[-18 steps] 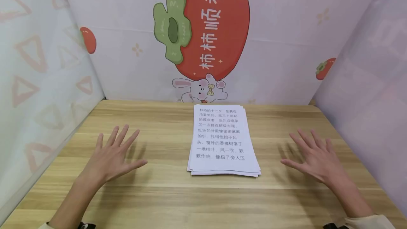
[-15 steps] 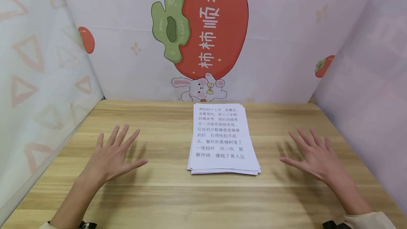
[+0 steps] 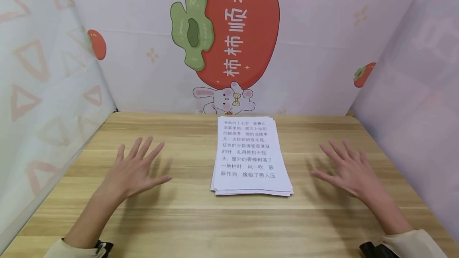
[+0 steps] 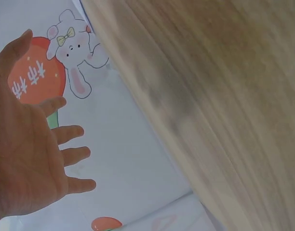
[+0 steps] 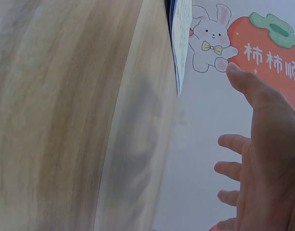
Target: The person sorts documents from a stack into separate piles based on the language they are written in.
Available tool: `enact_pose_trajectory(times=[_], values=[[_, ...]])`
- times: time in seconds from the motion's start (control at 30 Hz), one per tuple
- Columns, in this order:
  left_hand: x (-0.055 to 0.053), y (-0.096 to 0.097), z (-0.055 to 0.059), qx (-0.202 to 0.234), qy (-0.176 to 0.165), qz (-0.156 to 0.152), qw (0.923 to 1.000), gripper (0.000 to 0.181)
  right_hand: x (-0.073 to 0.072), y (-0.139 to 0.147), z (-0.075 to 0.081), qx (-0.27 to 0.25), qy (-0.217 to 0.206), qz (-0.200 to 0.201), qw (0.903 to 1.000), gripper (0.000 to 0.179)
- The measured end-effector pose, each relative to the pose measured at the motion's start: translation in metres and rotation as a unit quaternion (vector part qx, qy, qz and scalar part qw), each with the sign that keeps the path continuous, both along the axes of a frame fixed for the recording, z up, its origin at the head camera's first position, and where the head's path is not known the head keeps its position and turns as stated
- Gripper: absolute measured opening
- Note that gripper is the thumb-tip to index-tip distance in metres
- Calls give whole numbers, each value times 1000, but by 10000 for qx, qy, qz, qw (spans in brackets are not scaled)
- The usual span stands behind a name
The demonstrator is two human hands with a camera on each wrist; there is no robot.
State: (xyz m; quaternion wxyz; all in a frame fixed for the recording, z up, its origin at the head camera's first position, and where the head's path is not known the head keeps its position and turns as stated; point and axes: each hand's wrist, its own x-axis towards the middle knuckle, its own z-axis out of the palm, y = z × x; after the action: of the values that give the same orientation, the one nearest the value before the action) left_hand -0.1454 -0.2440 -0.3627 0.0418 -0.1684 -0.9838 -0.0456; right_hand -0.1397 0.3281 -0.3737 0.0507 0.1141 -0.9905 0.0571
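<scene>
A stack of white printed paper sheets [image 3: 247, 158] lies at the middle of the wooden table, its edges slightly uneven and large Chinese text on the top sheet. My left hand [image 3: 132, 170] hovers over the table to the left of the stack, palm down, fingers spread, holding nothing. To the right of the stack my right hand [image 3: 349, 170] is held the same way, fingers spread and nothing in it. In the right wrist view the edge of the paper stack [image 5: 181, 43] shows past the thumb. Both hands cast shadows on the wood below them.
The wooden table [image 3: 229, 226] reaches to a white back sheet [image 3: 312, 79] printed with a big red persimmon and a rabbit. Patterned white sheets [image 3: 39, 130] also stand along the left and right sides. Dark bands sit at both cuffs.
Both hands have moved slightly inward toward the paper stack and a little forward, fingers still spread. The stack has stayed in place; the head view has shifted slightly.
</scene>
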Motion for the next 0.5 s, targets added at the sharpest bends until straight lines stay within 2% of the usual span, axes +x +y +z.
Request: enact_pose_trajectory(times=[0.27,0.5], values=[[-8,15,5,49,-170,-174,9997,94,-7,-11,2,100,70,139,9998,90],[-19,34,11,11,-127,-347,9993,90,-18,-19,5,-46,65,334,9994,87]])
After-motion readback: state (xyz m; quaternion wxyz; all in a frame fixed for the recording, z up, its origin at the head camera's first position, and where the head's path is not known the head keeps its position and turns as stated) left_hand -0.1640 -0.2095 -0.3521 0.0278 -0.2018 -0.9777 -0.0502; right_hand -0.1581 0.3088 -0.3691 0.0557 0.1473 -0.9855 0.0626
